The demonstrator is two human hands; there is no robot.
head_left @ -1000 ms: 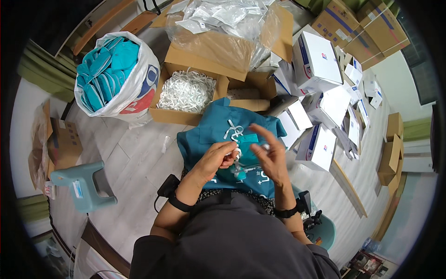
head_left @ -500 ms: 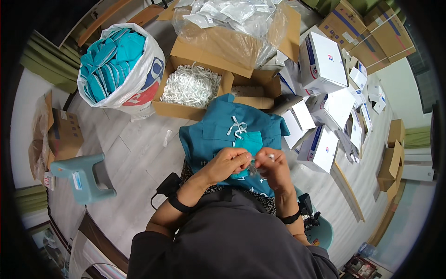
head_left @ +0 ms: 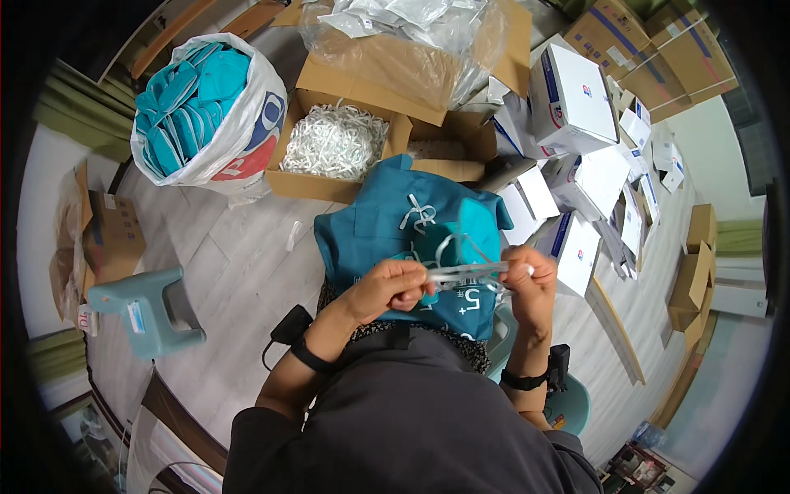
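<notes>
My left hand and my right hand pinch the two ends of a thin white strap stretched level between them over my lap. Under the strap lies a teal cloth spread over my knees, with a teal mask piece and loose white loops on it. Both wrists wear black bands.
An open cardboard box of white straps stands just ahead, a larger box lined with clear plastic behind it. A white bag full of teal masks is at left, a small teal stool lower left, several white cartons at right.
My hands have drawn apart, pulling the white strap out straight between them; before, they were close together working on it over the teal cloth.
</notes>
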